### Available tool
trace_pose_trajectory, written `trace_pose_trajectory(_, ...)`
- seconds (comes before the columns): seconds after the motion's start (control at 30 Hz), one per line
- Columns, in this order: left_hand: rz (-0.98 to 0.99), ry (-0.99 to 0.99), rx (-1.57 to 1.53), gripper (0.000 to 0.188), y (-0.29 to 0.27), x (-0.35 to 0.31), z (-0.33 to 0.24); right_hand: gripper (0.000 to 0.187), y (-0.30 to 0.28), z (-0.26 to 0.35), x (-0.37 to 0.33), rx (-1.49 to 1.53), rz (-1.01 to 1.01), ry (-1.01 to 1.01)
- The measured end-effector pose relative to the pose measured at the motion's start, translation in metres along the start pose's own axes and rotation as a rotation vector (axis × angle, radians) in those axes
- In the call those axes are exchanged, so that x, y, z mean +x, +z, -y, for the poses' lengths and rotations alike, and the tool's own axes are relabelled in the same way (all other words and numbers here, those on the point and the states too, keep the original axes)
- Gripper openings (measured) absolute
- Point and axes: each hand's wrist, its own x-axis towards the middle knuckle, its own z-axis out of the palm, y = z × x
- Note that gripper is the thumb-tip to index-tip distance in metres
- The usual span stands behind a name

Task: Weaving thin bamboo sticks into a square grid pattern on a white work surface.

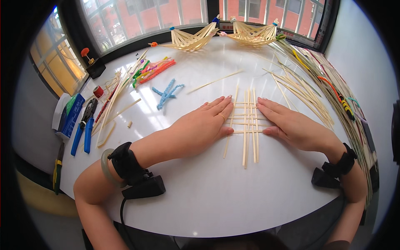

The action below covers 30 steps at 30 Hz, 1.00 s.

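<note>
A small lattice of pale bamboo strips (248, 143) lies flat on the white table, its long strips crossed by several shorter ones. My left hand (210, 118) rests flat along the lattice's left side, fingers stretched out and pointing away from me. The thumb touches the left end of the nearest cross strip. On the opposite side my right hand (287, 123) lies flat too, fingers extended, with its thumb at that same strip's right end. Both palms cover the outer ends of the cross strips.
Blue-handled pliers (83, 127), a blue box (71, 114) and a red spool (98, 91) lie at the left. Blue fuzzy stems (166, 93) sit behind my left hand. Two woven bamboo pieces (191, 39) stand at the back. Loose strips (304, 91) spread along the right.
</note>
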Motion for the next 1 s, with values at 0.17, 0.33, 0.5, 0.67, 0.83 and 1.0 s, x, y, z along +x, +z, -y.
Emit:
trace_pose_trajectory(0.17,-0.030,0.010,0.047,0.059,0.001,0.000,-0.002,0.059,0.003,0.002,-0.005,-0.141,-0.134,-0.025)
trace_pose_trajectory(0.33,-0.040,0.034,0.111,0.058,-0.001,0.001,-0.001,0.051,0.000,0.004,-0.001,-0.170,-0.229,-0.061)
trace_pose_trajectory(0.5,-0.078,0.047,0.121,0.058,0.000,0.000,0.000,0.041,-0.001,0.005,0.004,0.019,-0.284,-0.003)
trace_pose_trajectory(0.67,-0.122,0.079,0.184,0.058,0.003,0.001,0.002,0.041,0.001,0.005,0.005,0.002,-0.337,-0.035)
trace_pose_trajectory(0.83,-0.148,0.087,0.221,0.056,0.002,0.002,-0.001,0.043,-0.003,0.007,0.004,0.031,-0.283,0.021)
trace_pose_trajectory(1.0,-0.219,-0.006,-0.097,0.043,-0.025,0.008,-0.003,0.041,-0.001,0.000,0.007,0.036,-0.380,-0.081)
